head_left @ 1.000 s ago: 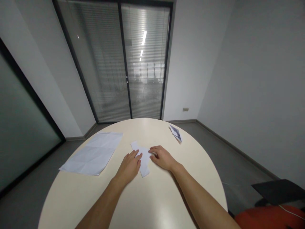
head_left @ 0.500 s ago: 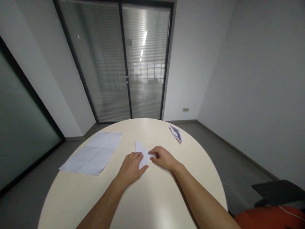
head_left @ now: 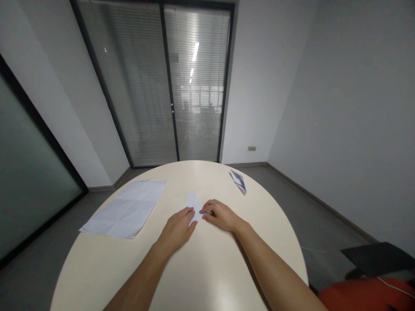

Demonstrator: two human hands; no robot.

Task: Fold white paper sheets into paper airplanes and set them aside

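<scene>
A small folded white paper [head_left: 193,203] lies near the middle of the round cream table [head_left: 207,268]. My left hand [head_left: 177,228] rests flat on its near part, fingers stretched out over it. My right hand [head_left: 220,214] presses on the paper's right edge with curled fingertips. Most of the paper is hidden under both hands; only its far end shows.
A large creased white sheet [head_left: 125,209] lies flat at the table's left. A small folded paper piece [head_left: 239,180] sits near the far right edge. Right of the table are a dark chair back [head_left: 379,258] and an orange object [head_left: 366,296]. Glass doors with blinds stand behind.
The folded paper has turned from slanting toward the near right to pointing away from me, and more of it is now covered. Both hands have drawn closer together over it.
</scene>
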